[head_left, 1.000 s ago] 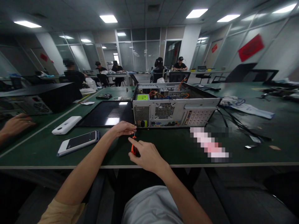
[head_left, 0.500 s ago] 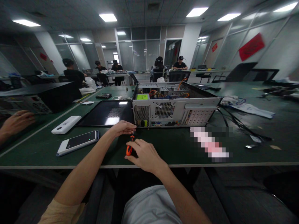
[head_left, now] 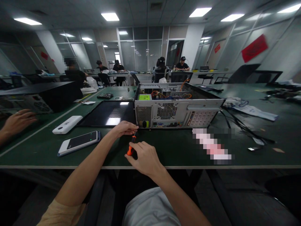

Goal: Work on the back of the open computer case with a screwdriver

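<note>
- While I watch from the head view, the right hand (head_left: pixel 144 158) sits near the front edge of the green table (head_left: pixel 178 150), its fingers (head_left: pixel 137 147) curled round the orange handle of a small screwdriver (head_left: pixel 130 147).
- That screwdriver tilts up and away from me, its thin shaft running to the left hand (head_left: pixel 124 128).
- Left-hand fingers are pressed together in a pinch at the shaft's tip; I cannot tell whether a screw sits between them.
- Just behind the left hand stands an open computer case (head_left: pixel 175 108), rear panel facing me, with orange wiring and a green label showing inside.
- Flat on the table, left of the case and touching it, lies a dark side panel (head_left: pixel 108 114).
- Further left I see a phone (head_left: pixel 80 142) face up and a white power bank (head_left: pixel 67 124) beyond it, apart from each other.
- At the far left edge another person's hand (head_left: pixel 17 121) rests by a second black computer case (head_left: pixel 39 97).
- Black cables (head_left: pixel 240 125) trail across the table to the right of the open case.
</note>
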Motion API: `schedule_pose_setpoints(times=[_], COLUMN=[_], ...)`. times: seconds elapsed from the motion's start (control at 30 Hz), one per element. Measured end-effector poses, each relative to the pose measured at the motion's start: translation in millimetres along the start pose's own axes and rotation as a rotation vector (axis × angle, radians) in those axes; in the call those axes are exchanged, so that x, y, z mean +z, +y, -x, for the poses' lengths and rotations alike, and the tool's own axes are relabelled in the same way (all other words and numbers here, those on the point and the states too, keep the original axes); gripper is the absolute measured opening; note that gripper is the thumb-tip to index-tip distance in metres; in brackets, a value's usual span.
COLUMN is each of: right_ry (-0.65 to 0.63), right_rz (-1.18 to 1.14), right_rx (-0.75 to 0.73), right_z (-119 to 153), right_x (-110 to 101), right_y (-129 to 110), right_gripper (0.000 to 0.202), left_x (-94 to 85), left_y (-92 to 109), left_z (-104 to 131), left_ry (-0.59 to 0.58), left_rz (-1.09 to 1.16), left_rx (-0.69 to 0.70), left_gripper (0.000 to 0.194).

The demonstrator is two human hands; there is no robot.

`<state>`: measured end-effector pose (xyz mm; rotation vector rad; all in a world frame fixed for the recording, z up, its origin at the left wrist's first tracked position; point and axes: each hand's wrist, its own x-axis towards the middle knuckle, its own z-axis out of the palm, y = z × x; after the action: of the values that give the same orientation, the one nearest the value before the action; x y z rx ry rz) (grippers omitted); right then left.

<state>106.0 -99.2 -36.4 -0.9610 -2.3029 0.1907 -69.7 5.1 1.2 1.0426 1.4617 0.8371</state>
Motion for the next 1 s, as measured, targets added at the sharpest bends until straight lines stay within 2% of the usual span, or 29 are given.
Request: schedule_pose_setpoints(times=[0.2,0.33,0.47,0.57,0.63,0.7,0.73,0.83,0.93,1.0], right_ry=[0.156,0.262,0.331,0.316,0.355,0.444,0.489,0.623,0.707,0.728], right_rz=[-0.147,-0.227,-0.243,-0.202,-0.172,-0.174,-0.189,-0.226,-0.224,-0.233], right_rx=[0.045,-0.004,-0.039,-0.107,-0.175,-0.225,-0.243,-0.245,-0.234,-0.226], right_z=[3.6,12.5,18.8,17.3,14.7,12.6,12.0,12.6,15.5,17.6], right_x=[-1.7,-6.8,-17.3,-25.1,-29.9,-35.7,-39.4,-53.3,-68.6,-76.8], right_y=[-2.3,0.1,2.8,7.3,11.2,14.1,14.8,14.0,10.3,7.3], right_gripper=[0.04,0.037,0.04,0.043,0.034,0.033,0.035,0.042,0.044,0.042], left_x=[1.3,-2.9,-8.1,-9.3,-9.6,-9.7,-9.3,-3.9,8.6,18.2], left_y=[2.1,4.3,8.0,15.1,23.2,33.6,39.1,53.1,59.6,60.1], left_z=[4.8,8.6,14.3,21.5,26.5,29.9,30.6,28.8,22.7,17.0], left_ry=[-0.03,-0.142,-0.218,-0.209,-0.167,-0.055,0.038,0.402,0.798,0.921], left_rz=[0.021,0.042,0.114,0.171,0.175,0.17,0.182,0.185,0.018,-0.125], left_rx=[0.009,0.072,0.211,0.348,0.456,0.59,0.672,0.921,1.082,1.167], left_gripper=[0.032,0.038,0.039,0.042,0.044,0.04,0.039,0.03,0.02,0.014])
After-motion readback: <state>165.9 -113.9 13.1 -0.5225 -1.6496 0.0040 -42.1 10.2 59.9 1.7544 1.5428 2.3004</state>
